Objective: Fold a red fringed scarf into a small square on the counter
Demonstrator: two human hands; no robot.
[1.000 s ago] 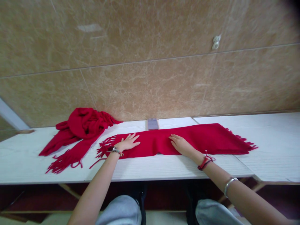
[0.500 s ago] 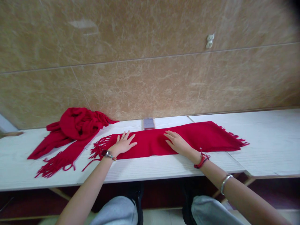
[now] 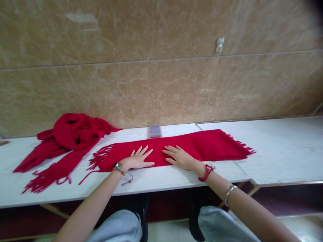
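A red scarf (image 3: 212, 146) lies folded into a long flat strip on the white table, with fringe at both ends. My left hand (image 3: 137, 159) rests on its left part, fingers spread and palm down. To the right of it, near the middle of the strip, my right hand (image 3: 179, 157) lies flat on the cloth with fingers stretched out. Neither hand grips the fabric. At the left, a second red scarf (image 3: 73, 132) sits in a loose, crumpled heap, its fringed end trailing toward the front edge.
Behind the folded scarf, a small flat box (image 3: 154, 131) stands on the white table (image 3: 282, 151) by the marbled wall (image 3: 141, 90). A small white cat-shaped hook (image 3: 219, 44) is fixed to the wall. The table's front edge runs just before my knees.
My left hand has slid right along the folded scarf, and my right hand has come closer to it. The view has shifted slightly; both scarves stay on the table.
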